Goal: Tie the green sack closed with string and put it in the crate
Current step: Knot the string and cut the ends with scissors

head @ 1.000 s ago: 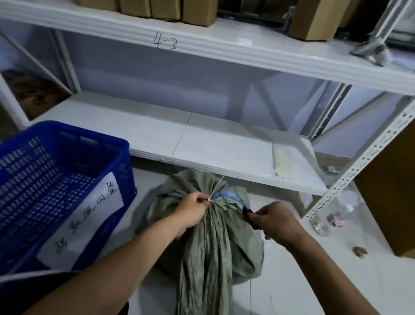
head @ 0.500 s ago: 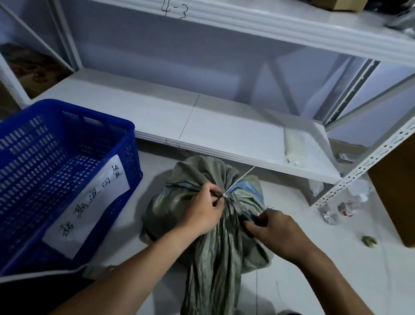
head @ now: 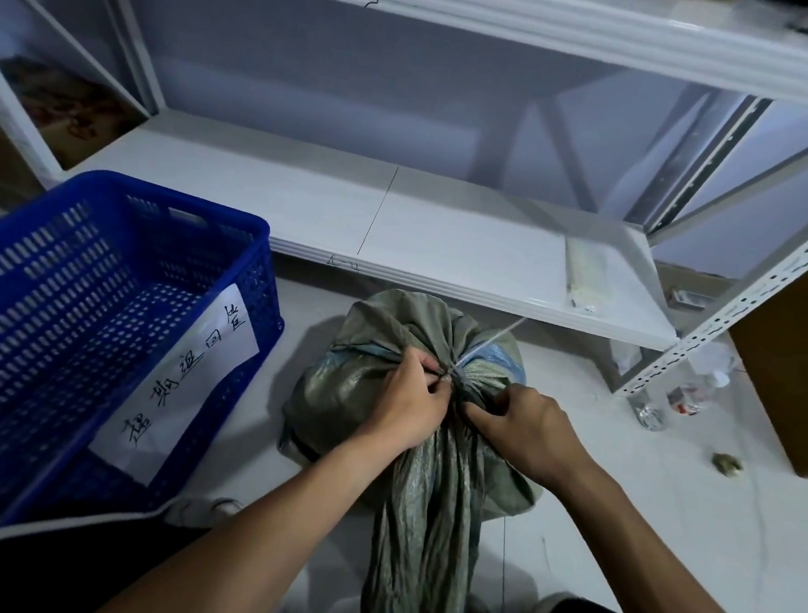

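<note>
Pinching the gathered neck of the green sack [head: 380,333], your left hand [head: 408,404] has its thumb and fingers curled tight just where the string [head: 497,336] wraps the bunched cloth. Your right hand [head: 528,429] comes in from three o'clock with its fingers curled in on the same neck, touching the cloth right beside your left fingertips; whether it also holds a string end is hidden under the knuckles. A free length of string runs out taut from the cinch towards one o'clock, over the round belly of the sack. The sack sits on the floor at the middle of your view, just in front of the low shelf [head: 447,232], with its long axis running twelve to six: the full body lies beyond your fingers and the loose, crumpled top trails back towards you. The tie looks unfinished, so the knot probably needs snugging before any lift. The blue crate [head: 182,196] stands near the sack at nine o'clock, open side up, a paper label [head: 181,375] on its near wall. Your left hand is the closer one to it, so the carry would likely swing leftward.
</note>
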A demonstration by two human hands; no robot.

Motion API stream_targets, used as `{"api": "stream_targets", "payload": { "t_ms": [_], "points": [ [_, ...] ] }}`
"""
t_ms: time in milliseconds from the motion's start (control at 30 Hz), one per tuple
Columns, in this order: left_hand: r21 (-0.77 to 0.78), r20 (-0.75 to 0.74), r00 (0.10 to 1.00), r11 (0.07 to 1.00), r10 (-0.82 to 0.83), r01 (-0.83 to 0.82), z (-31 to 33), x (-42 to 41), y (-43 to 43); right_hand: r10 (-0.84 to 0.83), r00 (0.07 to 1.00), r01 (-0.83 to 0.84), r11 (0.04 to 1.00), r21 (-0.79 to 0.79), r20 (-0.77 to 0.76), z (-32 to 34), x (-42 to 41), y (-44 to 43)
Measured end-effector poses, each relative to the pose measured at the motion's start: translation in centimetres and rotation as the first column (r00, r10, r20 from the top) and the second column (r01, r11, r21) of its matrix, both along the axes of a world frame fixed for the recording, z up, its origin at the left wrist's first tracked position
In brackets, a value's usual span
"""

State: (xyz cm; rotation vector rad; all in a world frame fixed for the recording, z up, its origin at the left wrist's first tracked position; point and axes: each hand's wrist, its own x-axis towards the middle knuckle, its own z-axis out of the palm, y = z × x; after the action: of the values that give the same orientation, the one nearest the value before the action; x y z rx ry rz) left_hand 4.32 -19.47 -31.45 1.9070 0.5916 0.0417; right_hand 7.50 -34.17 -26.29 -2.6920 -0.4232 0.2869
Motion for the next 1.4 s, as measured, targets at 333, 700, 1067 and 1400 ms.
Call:
{"api": "stream_targets", "payload": {
  "t_ms": [333,700,1067,1400],
  "points": [
    [0.028,-0.031,1.0,1.0,-0.006,0.007,-0.1,0.1,0.1,-0.009,1.0,0.009,1.0,-0.005,0.007,-0.5,0.1,0.2],
    [0.032,-0.015,1.0,0.999,-0.022,0.023,-0.3,0.2,0.3,-0.009,1.0,0.009,1.0,0.019,-0.013,-0.4,0.4,0.0],
    [0.013,-0.006,1.0,1.0,-0.021,0.021,-0.6,0.3,0.3,0.0,1.0,0.001,1.0,0.026,-0.015,-0.5,0.4,0.0],
    [0.042,-0.003,1.0,0.999,-0.028,0.028,-0.5,0.3,0.4,0.041,0.999,-0.04,0.999,-0.036,0.01,-1.5,0.6,-0.2]
  ]
}}
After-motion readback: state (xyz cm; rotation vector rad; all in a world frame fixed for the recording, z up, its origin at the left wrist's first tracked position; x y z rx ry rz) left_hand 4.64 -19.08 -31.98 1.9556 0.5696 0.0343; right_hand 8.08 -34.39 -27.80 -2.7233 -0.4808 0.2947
